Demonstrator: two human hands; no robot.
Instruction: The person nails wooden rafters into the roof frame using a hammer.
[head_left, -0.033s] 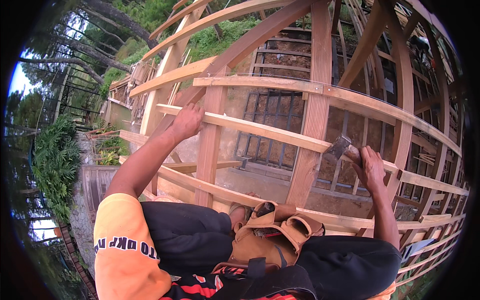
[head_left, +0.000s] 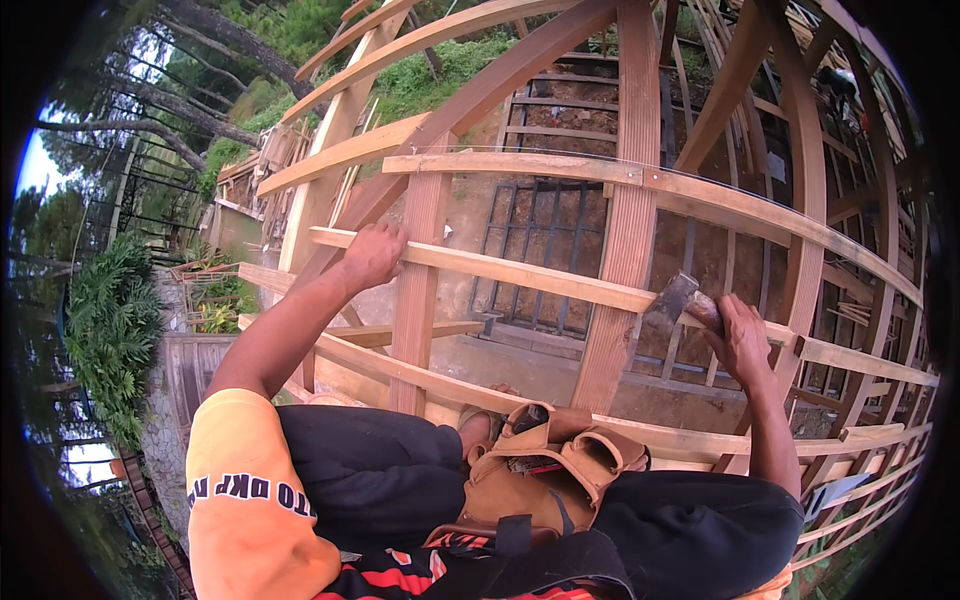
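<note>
My left hand (head_left: 372, 258) grips a narrow pale wooden batten (head_left: 520, 275), which lies crosswise over broad timber rafters (head_left: 628, 120). My right hand (head_left: 740, 340) is closed round a hammer's handle, with the dark metal head (head_left: 672, 300) at the batten's right part. Another batten (head_left: 510, 163) runs parallel above, with a thin line along it. A lower batten (head_left: 470, 385) crosses just in front of my legs. A tan leather tool pouch (head_left: 535, 480) sits in my lap between dark trousers.
Below the open framework are dirt ground and a dark metal grid (head_left: 540, 260). More curved-looking rafters and battens extend to the right (head_left: 805, 200). On the left are stacked lumber (head_left: 250, 185), trees, dense plants (head_left: 110, 330) and a stone-like surface. My bare foot or sandal shows beside the pouch.
My left hand and the batten's left end have moved slightly toward me. My right hand with the hammer is nearly unchanged.
</note>
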